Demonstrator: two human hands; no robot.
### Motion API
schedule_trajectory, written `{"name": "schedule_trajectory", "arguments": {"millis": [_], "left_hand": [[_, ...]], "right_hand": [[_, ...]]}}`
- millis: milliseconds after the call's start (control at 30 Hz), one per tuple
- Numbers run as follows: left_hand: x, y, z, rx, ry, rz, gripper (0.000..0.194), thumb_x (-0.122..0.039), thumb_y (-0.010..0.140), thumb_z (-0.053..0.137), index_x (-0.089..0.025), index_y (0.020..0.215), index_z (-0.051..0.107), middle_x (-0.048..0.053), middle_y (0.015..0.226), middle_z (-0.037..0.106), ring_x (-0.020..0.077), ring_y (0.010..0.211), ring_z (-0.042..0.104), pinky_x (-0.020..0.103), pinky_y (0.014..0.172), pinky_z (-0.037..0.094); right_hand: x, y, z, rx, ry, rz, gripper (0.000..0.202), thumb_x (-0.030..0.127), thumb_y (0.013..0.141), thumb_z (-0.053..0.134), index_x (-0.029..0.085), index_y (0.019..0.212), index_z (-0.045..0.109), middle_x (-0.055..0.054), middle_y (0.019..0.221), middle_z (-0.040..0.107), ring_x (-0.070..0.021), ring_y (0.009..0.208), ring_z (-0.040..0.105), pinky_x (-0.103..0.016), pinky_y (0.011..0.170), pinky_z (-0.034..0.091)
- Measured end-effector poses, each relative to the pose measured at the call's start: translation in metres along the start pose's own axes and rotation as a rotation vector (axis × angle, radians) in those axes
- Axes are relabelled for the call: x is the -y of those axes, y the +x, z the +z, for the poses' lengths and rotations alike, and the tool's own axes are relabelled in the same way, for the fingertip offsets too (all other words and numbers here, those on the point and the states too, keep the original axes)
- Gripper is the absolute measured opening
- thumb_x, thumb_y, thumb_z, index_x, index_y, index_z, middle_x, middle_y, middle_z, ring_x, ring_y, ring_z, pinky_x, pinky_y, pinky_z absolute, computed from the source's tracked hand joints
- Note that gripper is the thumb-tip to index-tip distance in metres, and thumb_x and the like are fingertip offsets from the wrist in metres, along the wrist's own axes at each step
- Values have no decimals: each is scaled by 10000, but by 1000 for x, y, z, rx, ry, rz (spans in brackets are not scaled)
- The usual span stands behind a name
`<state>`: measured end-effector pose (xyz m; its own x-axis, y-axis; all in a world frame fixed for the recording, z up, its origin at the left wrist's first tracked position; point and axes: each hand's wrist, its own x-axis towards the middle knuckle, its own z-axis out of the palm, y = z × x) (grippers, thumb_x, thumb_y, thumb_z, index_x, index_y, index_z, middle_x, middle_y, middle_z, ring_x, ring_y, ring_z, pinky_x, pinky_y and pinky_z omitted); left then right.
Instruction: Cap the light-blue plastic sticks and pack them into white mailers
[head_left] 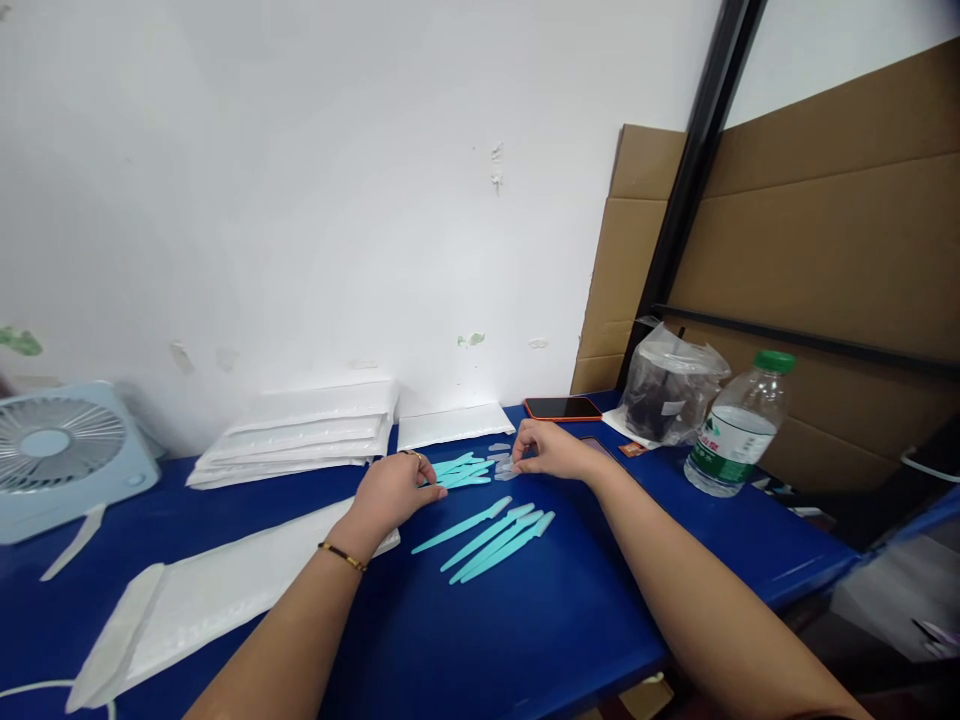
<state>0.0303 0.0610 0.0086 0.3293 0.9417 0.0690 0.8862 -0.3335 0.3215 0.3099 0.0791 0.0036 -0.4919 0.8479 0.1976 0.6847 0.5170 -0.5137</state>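
Teal plastic tools, slender and knife-shaped with pale tips, are laid out slantwise on the glossy blue desk, four in number, nearer than both hands. These four are set apart from the rest, so that portion can be judged as dealt with, though whether their tips are covered cannot be made out. An overlapping pile of similar teal plastic tools is seen farther back, and several small translucent plastic pieces are scattered just to its right; a good share therefore seems left to be handled. The pile's left end is reached by the left hand, but whether anything is grasped by that grip cannot be told. By the right hand, fingertips are bent down at the translucent pieces; whether one is pinched cannot be told either.
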Motion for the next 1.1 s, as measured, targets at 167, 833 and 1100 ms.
{"name": "schedule_trajectory", "arguments": {"millis": [167, 833, 1100], "left_hand": [[-24, -12, 5, 220, -58, 104, 277, -491, 590, 651, -237, 700, 657, -22, 725, 641, 135, 624, 554, 223, 498, 323], [-36, -15, 20, 245, -112, 113, 233, -456, 660, 608, -228, 681, 646, -20, 675, 650, 130, 592, 561, 224, 484, 314], [-14, -3, 7, 41, 50, 23, 159, -373, 683, 601, -219, 698, 638, 2, 731, 652, 149, 656, 575, 237, 528, 323]], "right_hand": [[20, 2, 13, 229, -12, -170, 234, 394, 642, 712, 194, 764, 698, -24, 821, 532, -139, 750, 506, -226, 641, 384], [8, -4, 9, 397, 62, -116, 213, 341, 632, 709, 166, 753, 700, -14, 791, 584, -106, 649, 504, -198, 549, 368], [-6, -5, -4, 107, -12, 53, 190, 342, 664, 675, 165, 730, 687, -36, 835, 570, -127, 700, 521, -208, 590, 387]]}}
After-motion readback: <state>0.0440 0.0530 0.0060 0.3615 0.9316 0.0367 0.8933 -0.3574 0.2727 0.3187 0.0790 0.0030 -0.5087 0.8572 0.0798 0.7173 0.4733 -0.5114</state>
